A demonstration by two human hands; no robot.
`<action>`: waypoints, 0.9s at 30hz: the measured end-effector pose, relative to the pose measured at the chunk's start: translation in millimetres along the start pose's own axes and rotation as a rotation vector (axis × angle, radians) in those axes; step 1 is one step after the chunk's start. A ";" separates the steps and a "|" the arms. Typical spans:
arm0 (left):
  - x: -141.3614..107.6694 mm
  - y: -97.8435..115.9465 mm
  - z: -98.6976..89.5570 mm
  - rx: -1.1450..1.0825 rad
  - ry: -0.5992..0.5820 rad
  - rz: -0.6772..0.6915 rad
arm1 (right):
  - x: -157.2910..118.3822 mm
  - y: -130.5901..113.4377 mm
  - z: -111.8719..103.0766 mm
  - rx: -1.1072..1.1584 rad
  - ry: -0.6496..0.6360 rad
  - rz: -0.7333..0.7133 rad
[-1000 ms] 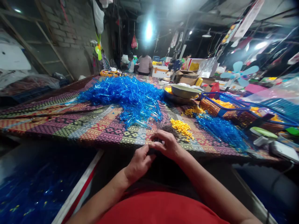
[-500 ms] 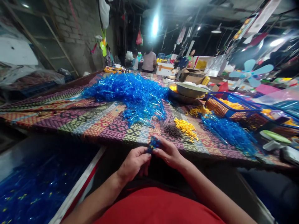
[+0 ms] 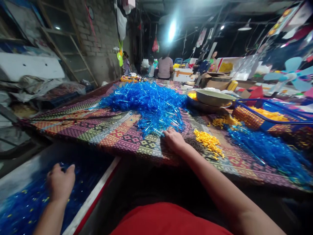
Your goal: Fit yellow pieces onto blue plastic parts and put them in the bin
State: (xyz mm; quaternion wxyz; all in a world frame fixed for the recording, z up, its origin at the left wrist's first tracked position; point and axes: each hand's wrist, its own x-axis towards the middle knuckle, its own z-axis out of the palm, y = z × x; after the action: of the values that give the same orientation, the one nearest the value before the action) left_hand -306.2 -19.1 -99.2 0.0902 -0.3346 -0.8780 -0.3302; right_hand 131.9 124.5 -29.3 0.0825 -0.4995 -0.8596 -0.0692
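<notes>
My left hand [image 3: 61, 182] is over a white-walled box [image 3: 97, 192] of blue pieces with yellow bits, at the lower left. Its thumb and fingers are apart, and no item shows between them. On the patterned table cloth [image 3: 117, 132], my right hand [image 3: 173, 138] reaches the front edge of a large pile of clear blue plastic pieces [image 3: 151, 101]. Its fingertips are pinched at a piece of the pile, partly hidden by the hand. Small dark pieces [image 3: 194, 144] and yellow pieces [image 3: 209, 142] lie just right of my right wrist.
Metal bowls [image 3: 212, 98] stand behind the yellow pieces. A blue basket [image 3: 269, 114] holds more yellow pieces, with a second blue pile [image 3: 266, 150] before it. A fan [image 3: 290, 76] is at the right. Several people, one in a pink shirt [image 3: 165, 68], are in the background.
My hands have separated from the small blue item they held together. The left moved down-left over the box; the right moved forward to the blue pile. The view turned left.
</notes>
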 end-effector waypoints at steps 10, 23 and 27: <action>-146.3 193.5 -24.9 -1.206 -1.067 -0.036 | -66.9 -11.3 -11.3 1.185 -0.024 0.267; -184.9 254.8 -15.6 -1.338 -1.434 -0.367 | -168.9 82.1 -29.7 0.619 0.283 0.490; -196.5 253.2 -18.7 -1.252 -1.552 -0.317 | -185.5 120.4 -22.8 0.266 0.172 0.465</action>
State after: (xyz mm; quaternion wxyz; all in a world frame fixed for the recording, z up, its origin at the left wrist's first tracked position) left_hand 5.9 6.5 -27.9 -0.7428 -0.3237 -0.3971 -0.4310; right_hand 328.7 21.9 -41.7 0.2337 -0.6605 -0.7131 0.0230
